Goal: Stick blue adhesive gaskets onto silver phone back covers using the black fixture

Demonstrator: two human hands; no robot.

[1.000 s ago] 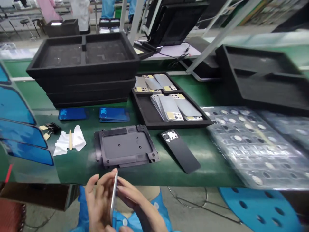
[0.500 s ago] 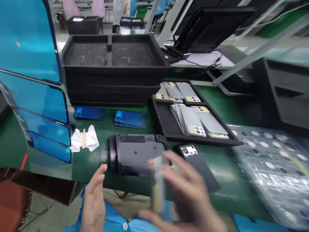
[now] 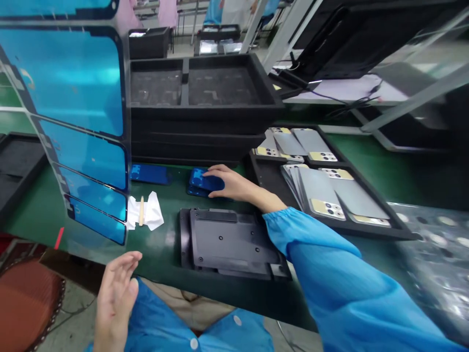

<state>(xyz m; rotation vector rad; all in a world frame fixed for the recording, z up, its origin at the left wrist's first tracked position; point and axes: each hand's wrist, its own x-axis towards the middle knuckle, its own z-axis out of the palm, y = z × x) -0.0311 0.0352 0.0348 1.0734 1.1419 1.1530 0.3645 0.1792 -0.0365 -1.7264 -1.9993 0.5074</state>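
Note:
My right hand (image 3: 230, 185) reaches across the bench, thumb and fingers closed round the edges of the top blue phone-shaped film piece (image 3: 198, 177). That piece is tilted a little over the blue pieces under it. Nearer me lies a black fixture (image 3: 234, 239) with a flat plate and small screws, below my right forearm. My left hand (image 3: 117, 288) is held over the bench's front edge, fingers stretched and holding nothing. Left of the fixture, a wooden stick (image 3: 141, 211) rests on a crumpled white wipe (image 3: 153, 212).
Large blue film sheets (image 3: 84, 83) hang at the left. A second blue stack (image 3: 149, 174) lies behind the wipe. Stacked black trays (image 3: 205, 115) stand at the back. A black tray (image 3: 267, 171) at right holds several grey phone back panels (image 3: 322, 190), beside clear plastic sheeting (image 3: 436, 264).
My right hand has moved forward to the blue stack; the thin panel it held is no longer seen in it. My left hand stays open, slightly further left. The view has shifted.

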